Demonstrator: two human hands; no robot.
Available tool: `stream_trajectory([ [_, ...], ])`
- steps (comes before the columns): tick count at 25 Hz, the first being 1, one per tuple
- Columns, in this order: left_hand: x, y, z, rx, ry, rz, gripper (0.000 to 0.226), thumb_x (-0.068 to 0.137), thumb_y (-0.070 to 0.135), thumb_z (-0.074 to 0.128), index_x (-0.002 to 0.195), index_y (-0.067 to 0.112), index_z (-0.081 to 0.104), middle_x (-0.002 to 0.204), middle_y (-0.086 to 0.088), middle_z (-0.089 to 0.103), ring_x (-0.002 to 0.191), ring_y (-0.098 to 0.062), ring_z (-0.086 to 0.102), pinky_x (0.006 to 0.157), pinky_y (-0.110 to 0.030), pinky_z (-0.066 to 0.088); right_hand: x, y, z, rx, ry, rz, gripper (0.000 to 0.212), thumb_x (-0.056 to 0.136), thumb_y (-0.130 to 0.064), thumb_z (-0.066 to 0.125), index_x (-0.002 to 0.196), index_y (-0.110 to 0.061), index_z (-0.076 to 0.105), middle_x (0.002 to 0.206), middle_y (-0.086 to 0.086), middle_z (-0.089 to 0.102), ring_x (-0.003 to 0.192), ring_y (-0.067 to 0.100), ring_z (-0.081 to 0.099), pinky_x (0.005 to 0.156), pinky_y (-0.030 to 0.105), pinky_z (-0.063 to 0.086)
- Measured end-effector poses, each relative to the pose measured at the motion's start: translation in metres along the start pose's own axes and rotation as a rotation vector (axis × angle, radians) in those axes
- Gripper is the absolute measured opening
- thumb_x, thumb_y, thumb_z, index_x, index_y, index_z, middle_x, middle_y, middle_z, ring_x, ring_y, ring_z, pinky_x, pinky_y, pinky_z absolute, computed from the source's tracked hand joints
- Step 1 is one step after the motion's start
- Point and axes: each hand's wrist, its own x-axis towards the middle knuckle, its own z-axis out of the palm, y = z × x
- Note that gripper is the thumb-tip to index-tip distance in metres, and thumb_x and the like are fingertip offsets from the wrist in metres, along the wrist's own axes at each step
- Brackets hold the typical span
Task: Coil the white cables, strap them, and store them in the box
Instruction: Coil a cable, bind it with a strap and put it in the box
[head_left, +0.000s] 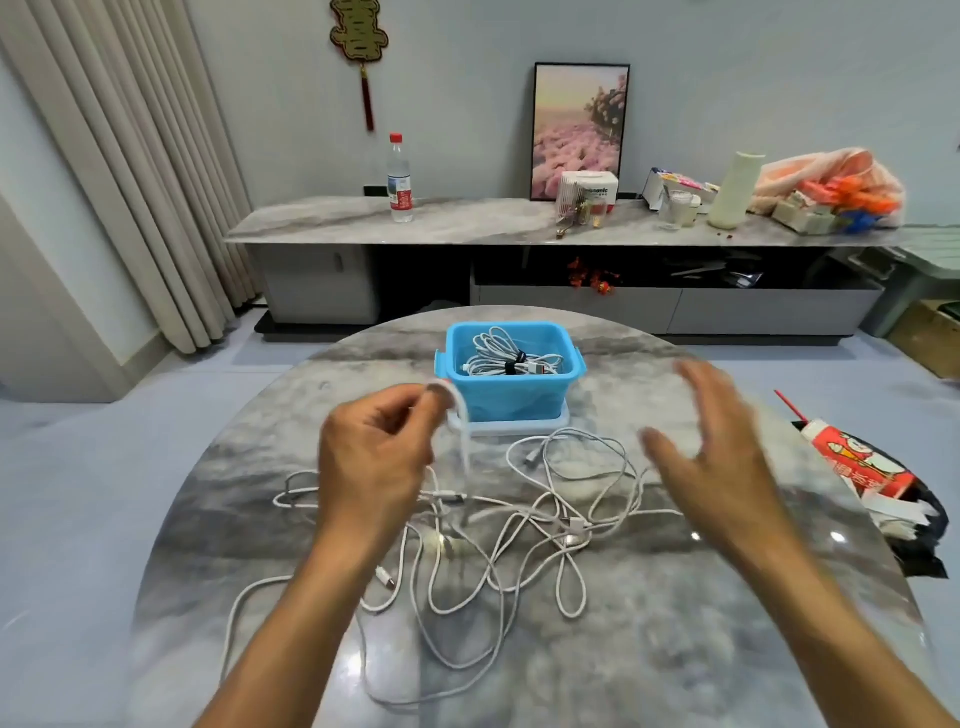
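White cables (519, 525) are spread in one loose tangle across the middle of the round marble table (701, 649); the strands overlap so much that their number cannot be told, though several plug ends are seen among them. One blue box (511, 400) is set at the far side of the table, on a pale lid or tray (514, 428), and two strapped coils (511, 361) of white cable are seen lying inside it, each bound with a dark strap. One cable end (457, 415) is pinched between the thumb and curled fingers of the left hand (374, 457), which is raised above the tangle just left of the box; the lifted strand is blurred and hangs down toward the heap. The right hand (722, 452) is held open above the table's right part, fingers spread and apart, nothing being held; it too is blurred. Behind the table one long low cabinet (493, 223) is seen against the wall, with one red-capped water bottle (400, 179), one framed picture (579, 130) and assorted clutter set on it. One red-printed bag (857, 467) is seen beside the table's right edge.
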Motion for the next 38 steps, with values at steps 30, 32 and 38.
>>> stream_trajectory([
  [30, 0.001, -0.021, 0.009, 0.132, -0.546, 0.012, 0.033, 0.091, 0.037, 0.064, 0.07, 0.011, 0.06, 0.052, 0.014, 0.042, 0.048, -0.001, 0.035, 0.048, -0.015, 0.029, 0.015, -0.016, 0.01, 0.497, -0.046, -0.191, 0.022, 0.101, -0.019, 0.055, 0.09, -0.013, 0.072, 0.052, -0.017, 0.049, 0.045, 0.0, 0.036, 0.044, 0.015, 0.03],
  [32, 0.004, -0.023, 0.004, 0.21, -0.509, 0.024, 0.032, 0.092, 0.037, 0.063, 0.068, 0.016, 0.061, 0.047, 0.016, 0.042, 0.044, -0.001, 0.036, 0.046, -0.012, 0.028, 0.031, 0.004, -0.021, 0.774, 0.233, 0.095, 0.024, 0.101, -0.017, 0.052, 0.086, -0.014, 0.07, 0.046, -0.013, 0.037, 0.039, 0.004, 0.026, 0.037, 0.017, 0.02],
  [38, 0.004, -0.024, 0.005, 0.265, -0.396, 0.063, 0.032, 0.093, 0.042, 0.059, 0.071, 0.02, 0.065, 0.049, 0.012, 0.042, 0.047, -0.004, 0.036, 0.048, -0.019, 0.027, 0.035, 0.04, -0.03, 0.237, 0.156, 0.497, 0.035, 0.089, -0.011, 0.055, 0.123, -0.004, 0.059, 0.102, 0.018, 0.064, 0.072, 0.024, 0.064, 0.061, 0.034, 0.05],
])
